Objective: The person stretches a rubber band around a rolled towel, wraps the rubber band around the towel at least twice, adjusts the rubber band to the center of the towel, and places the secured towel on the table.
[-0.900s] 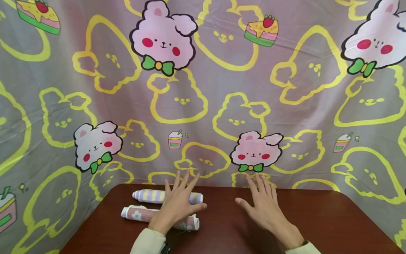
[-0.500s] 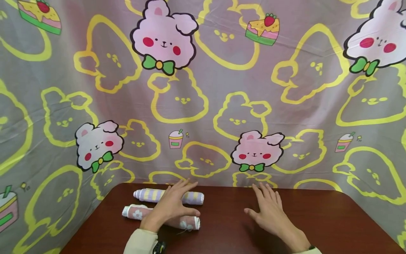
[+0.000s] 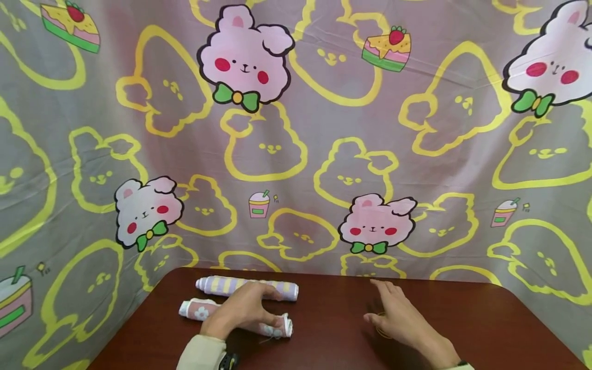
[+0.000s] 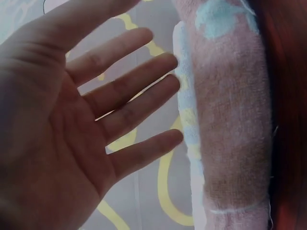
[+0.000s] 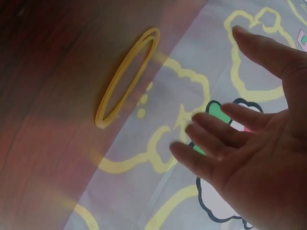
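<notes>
Two rolled towels lie side by side on the left of the table. The nearer is a pink towel (image 3: 196, 310) with pale flowers; behind it is a purple and yellow checked towel (image 3: 222, 285). My left hand (image 3: 245, 308) hovers over the pink roll, covering its middle in the head view. In the left wrist view its fingers are spread and extended beside the pink towel (image 4: 232, 120). My right hand (image 3: 402, 322), fingers relaxed, hangs above the table's right part. Beneath it a yellow rubber band (image 5: 117, 79) lies doubled on the wood, partly hidden in the head view.
The brown table (image 3: 333, 339) has its far edge against a grey curtain (image 3: 305, 118) printed with bunnies and yellow outlines. That curtain also rises on both sides. A watch (image 3: 228, 361) is on the left wrist.
Both hands have come down from a raised, spread pose. My left hand has lowered toward the pink towel; my right has shifted slightly right. The rubber band now shows beneath it.
</notes>
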Demonstrator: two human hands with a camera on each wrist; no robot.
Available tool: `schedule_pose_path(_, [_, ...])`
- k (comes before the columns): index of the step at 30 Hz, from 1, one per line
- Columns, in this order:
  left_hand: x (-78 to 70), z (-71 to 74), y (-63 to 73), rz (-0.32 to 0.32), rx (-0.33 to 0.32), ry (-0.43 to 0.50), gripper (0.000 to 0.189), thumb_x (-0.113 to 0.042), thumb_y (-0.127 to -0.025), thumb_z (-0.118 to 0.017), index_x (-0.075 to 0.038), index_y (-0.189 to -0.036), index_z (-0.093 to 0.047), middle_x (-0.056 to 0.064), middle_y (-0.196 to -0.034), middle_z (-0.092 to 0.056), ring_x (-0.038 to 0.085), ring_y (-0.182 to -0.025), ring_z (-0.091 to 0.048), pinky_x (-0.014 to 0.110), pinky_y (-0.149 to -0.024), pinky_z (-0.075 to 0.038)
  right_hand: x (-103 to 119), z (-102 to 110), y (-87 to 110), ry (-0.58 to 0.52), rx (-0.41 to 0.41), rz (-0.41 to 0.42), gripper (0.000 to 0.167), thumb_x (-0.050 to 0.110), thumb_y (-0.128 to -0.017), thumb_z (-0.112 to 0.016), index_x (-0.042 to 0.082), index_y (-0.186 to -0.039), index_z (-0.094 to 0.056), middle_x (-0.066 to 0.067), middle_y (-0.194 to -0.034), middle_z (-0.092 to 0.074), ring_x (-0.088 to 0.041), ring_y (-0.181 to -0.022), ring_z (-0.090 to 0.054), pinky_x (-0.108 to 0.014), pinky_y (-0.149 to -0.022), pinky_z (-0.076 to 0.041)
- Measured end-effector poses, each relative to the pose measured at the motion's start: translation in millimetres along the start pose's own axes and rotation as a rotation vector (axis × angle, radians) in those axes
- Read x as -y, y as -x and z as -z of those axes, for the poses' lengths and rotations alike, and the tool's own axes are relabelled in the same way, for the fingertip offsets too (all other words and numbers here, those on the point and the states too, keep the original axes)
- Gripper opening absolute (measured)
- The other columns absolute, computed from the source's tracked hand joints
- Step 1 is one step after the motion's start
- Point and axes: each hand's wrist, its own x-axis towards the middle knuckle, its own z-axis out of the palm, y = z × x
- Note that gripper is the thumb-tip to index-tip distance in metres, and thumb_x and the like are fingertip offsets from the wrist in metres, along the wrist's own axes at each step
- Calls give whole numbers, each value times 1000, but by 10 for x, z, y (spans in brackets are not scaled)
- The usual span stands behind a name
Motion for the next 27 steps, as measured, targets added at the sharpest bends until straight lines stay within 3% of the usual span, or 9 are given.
schedule_pose_path(6, [50, -7, 45, 58, 74, 65, 39, -11, -69, -96, -10, -105, -80, -1, -98, -76, 18, -93, -68, 38, -84, -56, -46, 25, -10, 23, 25, 1, 45, 15, -80, -93, 6, -114, -66, -7, -111, -66, -30, -105, -65, -49, -87, -55])
schedule_pose_path(12, [74, -59, 67, 33, 79, 56, 35, -5, -66, -95, -16, -96, -82, -10, -88, -75, 6, -81, -61, 31, -76, -54, -134, 25, -12, 62, 52, 85, 26, 11, -79, -90, 13, -89, -66, 7, -84, -58, -11, -76, -57, -35, -68, -51])
schedule_pose_path(19, [85, -112, 71, 31, 88, 66, 35, -1, -62, -96, -17, -89, -80, -12, -80, -72, 2, -69, -52, 28, -68, -49, -245, 11, 29, -43, 203, 106, 21, 10, -85, -85, 18, -79, -67, 13, -69, -59, -3, -62, -51, -29, -56, -46])
schedule_pose_path(27, [141, -149, 57, 26, 75, 37, 36, -3, -60, -98, -18, -88, -80, -14, -77, -70, 2, -65, -49, 28, -66, -46, -304, -6, 22, -58, 233, 142, 21, 10, -84, -87, 17, -79, -68, 14, -76, -62, -2, -66, -53, -29, -58, -47])
